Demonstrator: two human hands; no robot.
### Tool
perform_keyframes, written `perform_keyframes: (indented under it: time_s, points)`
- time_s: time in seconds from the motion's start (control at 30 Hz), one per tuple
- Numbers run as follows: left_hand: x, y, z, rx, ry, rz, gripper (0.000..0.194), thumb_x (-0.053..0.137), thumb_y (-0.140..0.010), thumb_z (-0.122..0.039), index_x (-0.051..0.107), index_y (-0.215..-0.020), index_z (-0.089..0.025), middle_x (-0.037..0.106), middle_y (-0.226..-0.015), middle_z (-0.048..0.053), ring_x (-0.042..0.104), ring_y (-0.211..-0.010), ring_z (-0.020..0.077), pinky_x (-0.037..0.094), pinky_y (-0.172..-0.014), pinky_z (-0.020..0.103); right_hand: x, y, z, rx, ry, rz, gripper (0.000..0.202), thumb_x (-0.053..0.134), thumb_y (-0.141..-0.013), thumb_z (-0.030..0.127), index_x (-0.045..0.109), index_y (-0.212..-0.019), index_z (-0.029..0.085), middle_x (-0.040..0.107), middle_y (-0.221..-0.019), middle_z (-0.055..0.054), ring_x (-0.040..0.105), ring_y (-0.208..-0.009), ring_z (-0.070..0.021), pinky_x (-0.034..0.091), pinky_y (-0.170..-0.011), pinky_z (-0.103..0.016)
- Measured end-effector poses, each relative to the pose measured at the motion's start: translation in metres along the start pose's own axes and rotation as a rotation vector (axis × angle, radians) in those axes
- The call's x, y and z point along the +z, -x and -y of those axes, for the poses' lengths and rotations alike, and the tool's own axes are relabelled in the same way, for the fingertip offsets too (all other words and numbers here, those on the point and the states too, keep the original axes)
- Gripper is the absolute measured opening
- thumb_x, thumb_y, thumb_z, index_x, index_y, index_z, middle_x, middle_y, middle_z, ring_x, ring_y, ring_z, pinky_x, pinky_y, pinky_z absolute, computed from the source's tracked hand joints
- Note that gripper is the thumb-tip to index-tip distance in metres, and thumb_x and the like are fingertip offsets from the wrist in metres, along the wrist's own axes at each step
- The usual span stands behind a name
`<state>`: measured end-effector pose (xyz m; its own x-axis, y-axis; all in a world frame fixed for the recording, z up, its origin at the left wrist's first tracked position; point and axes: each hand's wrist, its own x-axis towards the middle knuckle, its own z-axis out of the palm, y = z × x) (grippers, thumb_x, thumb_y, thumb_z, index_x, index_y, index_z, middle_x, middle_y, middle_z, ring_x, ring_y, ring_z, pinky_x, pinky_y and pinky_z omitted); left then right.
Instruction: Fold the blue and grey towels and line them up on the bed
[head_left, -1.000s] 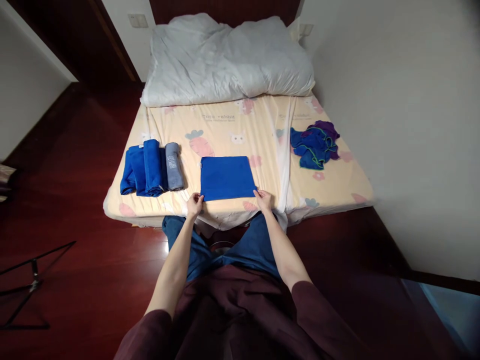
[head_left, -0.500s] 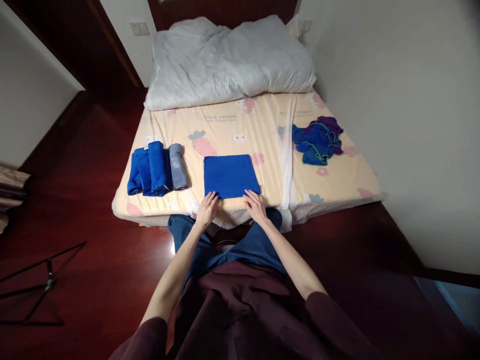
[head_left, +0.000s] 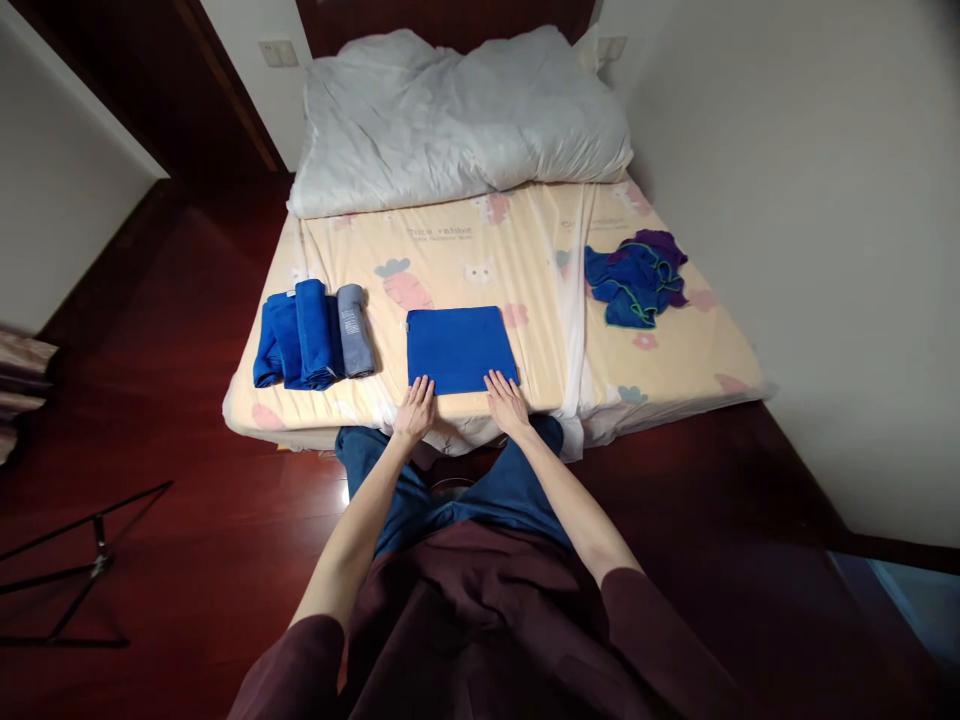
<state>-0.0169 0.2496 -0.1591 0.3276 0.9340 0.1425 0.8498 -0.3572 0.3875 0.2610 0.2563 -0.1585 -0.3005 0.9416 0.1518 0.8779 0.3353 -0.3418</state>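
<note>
A blue towel [head_left: 461, 345] lies flat in a neat rectangle near the front edge of the bed, a small white tag at its left side. My left hand [head_left: 416, 408] rests on its near left corner with the fingers stretched forward. On the near edge towards the right lies my right hand [head_left: 508, 405], flat, its fingertips on the cloth. Left of the towel sit several rolled or folded blue towels [head_left: 300, 335] and one rolled grey towel [head_left: 355, 332] with pale lettering.
A crumpled heap of blue and purple cloths [head_left: 637, 280] with green edging lies on the right of the bed sheet [head_left: 480, 245]. A pale quilt [head_left: 457, 125] is bunched at the headboard. Black stand legs [head_left: 97, 565] are on the floor at left.
My fingers have straightened and flattened onto the towel's near edge, the right hand shifting slightly left. The towel and the other cloths stay in place.
</note>
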Motion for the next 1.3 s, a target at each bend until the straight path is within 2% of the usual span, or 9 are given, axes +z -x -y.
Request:
perform_keyframes:
  time_s: [0.27, 0.4, 0.57, 0.67, 0.77, 0.93, 1.1, 1.2, 1.3]
  points:
    - [0.002, -0.013, 0.002, -0.039, -0.031, 0.004, 0.06, 0.04, -0.094, -0.022, 0.041, -0.153, -0.009, 0.035, -0.161, 0.017, 0.024, -0.153, 0.0314, 0.023, -0.124, 0.052, -0.005, -0.014, -0.011, 0.053, -0.005, -0.014, 0.059, 0.04, -0.096, 0.021, 0.039, -0.155, 0.014, 0.035, -0.162, -0.01, 0.031, -0.152, -0.025, 0.017, -0.126, -0.051]
    - [-0.005, -0.022, 0.005, -0.035, -0.05, 0.021, 0.058, 0.037, -0.093, -0.013, 0.049, -0.149, -0.015, 0.045, -0.155, 0.016, 0.03, -0.151, 0.0322, 0.028, -0.122, 0.054, -0.007, -0.023, -0.019, 0.043, 0.014, 0.027, 0.073, 0.055, -0.081, 0.014, 0.043, -0.152, 0.012, 0.038, -0.16, -0.012, 0.034, -0.15, -0.0263, 0.016, -0.126, -0.049]
    - [-0.024, -0.031, 0.013, -0.027, -0.078, 0.072, 0.057, 0.036, -0.089, -0.005, 0.057, -0.142, -0.013, 0.052, -0.149, 0.019, 0.041, -0.145, 0.0329, 0.033, -0.119, 0.054, -0.017, -0.037, -0.024, 0.086, 0.018, 0.067, 0.081, 0.068, -0.066, 0.017, 0.052, -0.145, 0.006, 0.046, -0.154, -0.019, 0.04, -0.146, -0.0321, 0.025, -0.123, -0.048]
    - [-0.033, -0.025, 0.018, 0.007, -0.093, 0.104, 0.058, 0.039, -0.086, -0.002, 0.057, -0.14, -0.01, 0.05, -0.149, 0.022, 0.044, -0.143, 0.0329, 0.035, -0.118, 0.053, -0.025, -0.034, -0.024, 0.098, -0.002, 0.062, 0.073, 0.068, -0.069, 0.016, 0.056, -0.141, 0.009, 0.05, -0.151, -0.018, 0.044, -0.144, -0.0322, 0.03, -0.121, -0.048]
    - [-0.036, -0.004, 0.022, 0.046, -0.082, 0.104, 0.06, 0.045, -0.082, -0.002, 0.056, -0.14, -0.013, 0.049, -0.151, 0.019, 0.044, -0.144, 0.0311, 0.034, -0.119, 0.051, -0.028, -0.016, -0.023, 0.101, -0.028, 0.045, 0.057, 0.058, -0.08, 0.01, 0.062, -0.137, 0.016, 0.055, -0.148, -0.013, 0.05, -0.14, -0.0298, 0.032, -0.119, -0.051]
    - [-0.031, 0.028, 0.024, -0.014, 0.065, 0.041, 0.053, 0.044, -0.083, -0.003, 0.063, -0.131, -0.019, 0.061, -0.142, 0.012, 0.054, -0.135, 0.0266, 0.041, -0.115, 0.045, -0.025, 0.018, -0.029, 0.111, -0.156, -0.026, 0.053, 0.048, -0.083, 0.003, 0.07, -0.127, 0.02, 0.067, -0.134, -0.008, 0.055, -0.134, -0.0264, 0.038, -0.116, -0.046]
    - [-0.029, 0.022, 0.033, -0.112, 0.33, -0.096, 0.048, 0.053, -0.07, -0.005, 0.072, -0.111, -0.021, 0.067, -0.122, 0.009, 0.058, -0.12, 0.0266, 0.047, -0.11, 0.045, -0.015, 0.012, -0.052, 0.191, -0.449, -0.178, 0.057, 0.048, -0.067, 0.002, 0.077, -0.111, 0.021, 0.07, -0.118, -0.007, 0.061, -0.116, -0.0246, 0.05, -0.106, -0.043]
    - [-0.027, 0.017, 0.042, -0.203, 0.451, -0.163, 0.027, 0.06, -0.072, -0.013, 0.076, -0.093, -0.02, 0.061, -0.111, 0.011, 0.058, -0.112, 0.0268, 0.053, -0.099, 0.044, -0.01, 0.005, -0.064, 0.22, -0.573, -0.201, 0.056, 0.048, -0.059, 0.002, 0.079, -0.101, 0.022, 0.064, -0.109, -0.008, 0.063, -0.104, -0.0235, 0.056, -0.092, -0.039]
    - [-0.023, 0.016, 0.048, -0.278, 0.558, -0.193, 0.019, 0.065, -0.077, -0.026, 0.076, -0.091, -0.019, 0.055, -0.102, 0.01, 0.059, -0.098, 0.0238, 0.056, -0.084, 0.04, -0.007, 0.005, -0.072, 0.211, -0.619, -0.184, 0.051, 0.051, -0.059, 0.005, 0.079, -0.098, 0.023, 0.06, -0.102, -0.007, 0.062, -0.097, -0.0229, 0.056, -0.085, -0.037]
